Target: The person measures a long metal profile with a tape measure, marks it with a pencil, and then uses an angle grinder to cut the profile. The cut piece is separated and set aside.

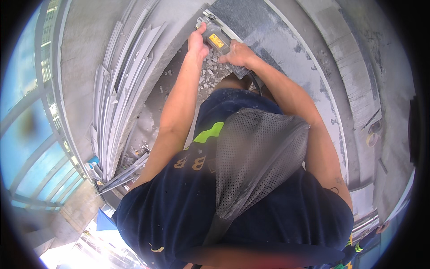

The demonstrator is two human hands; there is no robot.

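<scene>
Both my arms reach forward to a dark grey power tool (218, 39) with a yellow label, at the top of the head view. Its exact kind is hard to make out. My left hand (196, 43) is closed at its far left end, thumb pointing up. Around the nearer right part of the body wraps my right hand (239, 54). The tool lies along the edge of a dark grey slab (251, 20), and a black cord seems to trail from its near end. Beneath it is broken rubble (208, 74).
Long metal profiles (117, 71) are stacked to the left, beside a concrete edge. Grey mesh (262, 152) hangs before my chest. A roll of tape (371, 140) lies far right. At the lower right, part of another person (368, 237) shows. A railing (45, 89) curves along the left.
</scene>
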